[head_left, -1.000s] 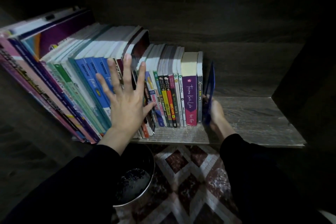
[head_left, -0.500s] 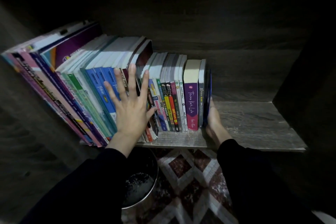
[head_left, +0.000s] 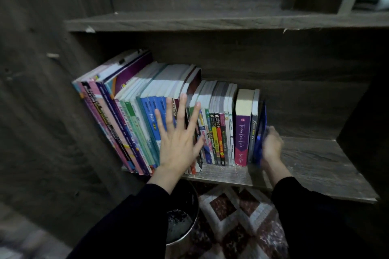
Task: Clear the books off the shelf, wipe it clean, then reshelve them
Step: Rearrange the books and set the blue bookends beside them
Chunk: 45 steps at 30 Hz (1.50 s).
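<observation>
A row of books [head_left: 134,115] stands on the dark wooden shelf [head_left: 311,162], filling its left half and leaning left. My left hand [head_left: 179,139] lies flat with spread fingers against the spines of the blue books in the middle. A purple book [head_left: 242,136] and a thin grey one stand at the row's right end. Against them stands a thin blue book [head_left: 260,139]. My right hand [head_left: 271,145] is at its right face and looks blurred; whether the fingers curl round it does not show.
The shelf's right half is bare wood up to a dark side wall [head_left: 362,124]. Another board [head_left: 210,21] runs above. Below the shelf a round metal bin [head_left: 185,223] stands on a patterned tile floor [head_left: 237,216].
The blue book, tilted away from the row a second ago, now stands flush against the grey one. My left hand stayed on the spines. The view has risen and pulled back.
</observation>
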Each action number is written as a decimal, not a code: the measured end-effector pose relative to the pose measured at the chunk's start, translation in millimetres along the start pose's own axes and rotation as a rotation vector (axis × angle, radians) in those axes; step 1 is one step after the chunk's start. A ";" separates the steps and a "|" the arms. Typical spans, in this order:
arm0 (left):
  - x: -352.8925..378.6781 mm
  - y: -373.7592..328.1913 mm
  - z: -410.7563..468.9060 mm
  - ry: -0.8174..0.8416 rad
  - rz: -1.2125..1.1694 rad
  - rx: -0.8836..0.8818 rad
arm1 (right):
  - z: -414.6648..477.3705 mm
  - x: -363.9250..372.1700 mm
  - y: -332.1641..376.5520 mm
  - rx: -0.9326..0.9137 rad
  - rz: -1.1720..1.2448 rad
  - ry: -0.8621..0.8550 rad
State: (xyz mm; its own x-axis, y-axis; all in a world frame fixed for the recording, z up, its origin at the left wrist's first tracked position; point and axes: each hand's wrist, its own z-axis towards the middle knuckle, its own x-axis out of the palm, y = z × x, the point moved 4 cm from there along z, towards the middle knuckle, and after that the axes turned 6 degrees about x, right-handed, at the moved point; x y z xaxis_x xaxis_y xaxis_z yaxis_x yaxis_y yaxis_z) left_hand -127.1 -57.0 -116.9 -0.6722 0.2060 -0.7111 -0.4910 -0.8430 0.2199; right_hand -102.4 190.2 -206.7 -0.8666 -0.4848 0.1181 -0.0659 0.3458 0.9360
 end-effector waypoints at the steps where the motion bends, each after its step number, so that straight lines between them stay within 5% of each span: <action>1: -3.9 1.1 -1.1 -0.003 -0.023 0.015 | -8.9 1.2 13.0 -0.078 -0.022 -0.041; 5: -27.2 12.3 -8.1 -0.080 -0.179 0.082 | -74.4 19.5 68.9 -0.579 -0.270 -0.175; 9: -49.5 52.8 -18.7 -0.175 -0.230 -0.101 | -160.9 74.4 90.7 -1.029 -0.448 0.093; 13: -64.7 103.3 -22.4 -0.184 -0.302 -0.392 | -216.4 126.1 75.4 -1.286 -0.757 0.398; 17: -54.9 120.4 -20.5 0.010 -0.374 -0.398 | -228.1 144.6 54.7 -1.385 -0.991 0.335; 22: -49.3 123.1 -21.0 0.061 -0.338 -0.397 | -221.7 149.4 50.9 -1.452 -1.056 0.224; 32: -71.5 135.9 -19.2 -0.090 -0.304 -0.375 | -220.8 147.7 54.0 -1.508 -1.134 0.224; 45: -73.7 141.2 3.7 -0.080 -0.167 -0.371 | -226.3 146.8 59.1 -1.465 -1.181 0.277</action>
State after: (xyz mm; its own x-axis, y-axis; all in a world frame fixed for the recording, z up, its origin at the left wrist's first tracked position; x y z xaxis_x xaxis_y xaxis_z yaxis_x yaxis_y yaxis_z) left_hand -148.9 -189.4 -30.9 -0.6484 0.3811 -0.6590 -0.3742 -0.9134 -0.1600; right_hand -121.6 -42.4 -59.0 -0.5965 -0.0792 -0.7987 0.0587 -0.9968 0.0551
